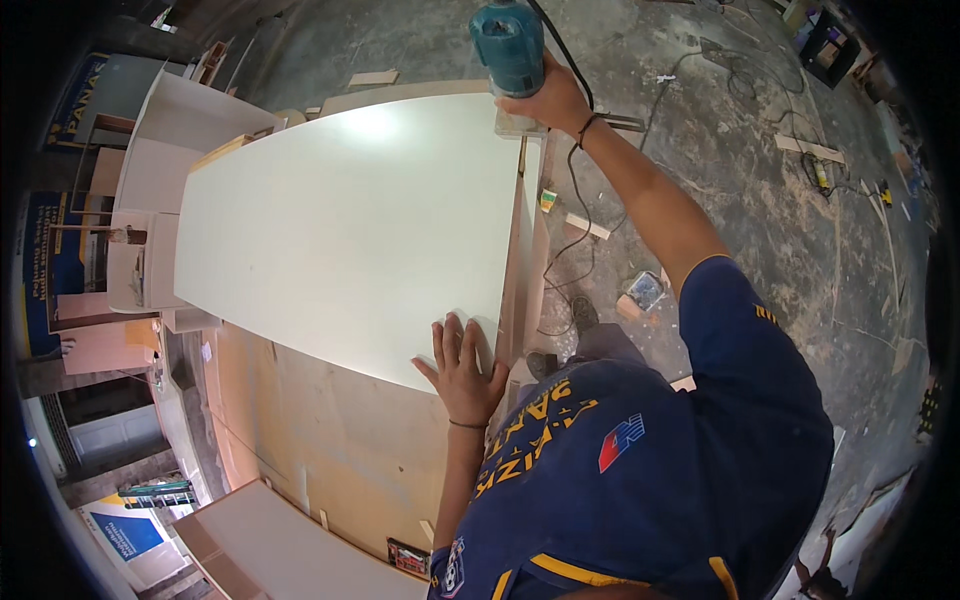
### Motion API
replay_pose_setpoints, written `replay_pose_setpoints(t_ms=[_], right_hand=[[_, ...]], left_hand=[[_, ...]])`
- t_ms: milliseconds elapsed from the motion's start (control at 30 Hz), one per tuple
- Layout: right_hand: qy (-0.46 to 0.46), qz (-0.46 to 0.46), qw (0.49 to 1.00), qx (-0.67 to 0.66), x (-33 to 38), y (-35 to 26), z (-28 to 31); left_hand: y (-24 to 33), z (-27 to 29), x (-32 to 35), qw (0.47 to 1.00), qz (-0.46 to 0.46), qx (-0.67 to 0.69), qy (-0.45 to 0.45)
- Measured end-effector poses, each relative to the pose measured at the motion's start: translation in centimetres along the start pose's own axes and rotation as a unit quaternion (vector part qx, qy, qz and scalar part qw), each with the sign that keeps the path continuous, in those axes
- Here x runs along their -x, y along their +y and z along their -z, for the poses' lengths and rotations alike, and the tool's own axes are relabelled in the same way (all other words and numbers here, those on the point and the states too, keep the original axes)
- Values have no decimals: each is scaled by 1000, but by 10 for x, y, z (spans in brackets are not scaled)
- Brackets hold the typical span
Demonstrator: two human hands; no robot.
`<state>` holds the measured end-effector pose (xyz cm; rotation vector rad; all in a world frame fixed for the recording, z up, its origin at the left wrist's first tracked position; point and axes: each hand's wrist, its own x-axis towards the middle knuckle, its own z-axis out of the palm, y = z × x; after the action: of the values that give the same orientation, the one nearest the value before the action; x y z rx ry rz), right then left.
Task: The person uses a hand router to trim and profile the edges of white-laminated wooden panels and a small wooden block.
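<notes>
The grey floor [740, 210] is the biggest thing, and it looks dusty and has stains. A wide tan bench [320, 425] is next. A long white board [350, 220] lies flat over part of it, between the person and a big pale box-like piece [200, 125]. That piece stands close to the board's left end. Another pale board [290, 550] sits low down, near the bench's near side.

A blue-green power tool [508, 50] stands upright at the far right corner of the white board. The right hand [545, 100] has its fingers curled around the low part of the tool, holding it. The left hand [465, 378] is on the near right corner of the white board, palm down, with its fingers spread and gripping nothing.

A black cord [570, 55] goes from the tool past the right wrist. Thin cord [590, 240] also snakes over the floor near the dark shoes [585, 315], so it is in the way of feet. A wood strip [588, 226] lies beside it. A see-through tub or pack [645, 290] and a tiny yellow-green thing [548, 200] are close by.
</notes>
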<state>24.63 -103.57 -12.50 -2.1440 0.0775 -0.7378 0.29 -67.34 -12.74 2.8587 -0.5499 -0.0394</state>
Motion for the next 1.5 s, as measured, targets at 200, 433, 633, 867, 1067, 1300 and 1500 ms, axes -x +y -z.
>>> replay_pose_setpoints(t_ms=[200, 433, 633, 867, 1067, 1300, 1500], right_hand=[[11, 11, 999, -41, -15, 19, -6], [13, 12, 998, -53, -29, 36, -14], [36, 23, 998, -50, -35, 47, -13], [71, 45, 996, -24, -26, 50, 37], [54, 49, 991, -116, 37, 8, 73], [37, 82, 981, -171, 110, -60, 39], [-41, 88, 986, -137, 133, -112, 15]], left_hand=[[5, 2, -7, 1000, 3, -11, 8], [14, 0, -27, 1000, 7, -17, -2], [25, -2, -53, 1000, 2, -27, 4], [25, -4, -58, 999, 6, -31, 5], [22, -1, -27, 999, 3, 32, 40], [3, 5, 52, 993, 55, 76, 72], [-16, 9, 79, 983, 60, 123, 120]])
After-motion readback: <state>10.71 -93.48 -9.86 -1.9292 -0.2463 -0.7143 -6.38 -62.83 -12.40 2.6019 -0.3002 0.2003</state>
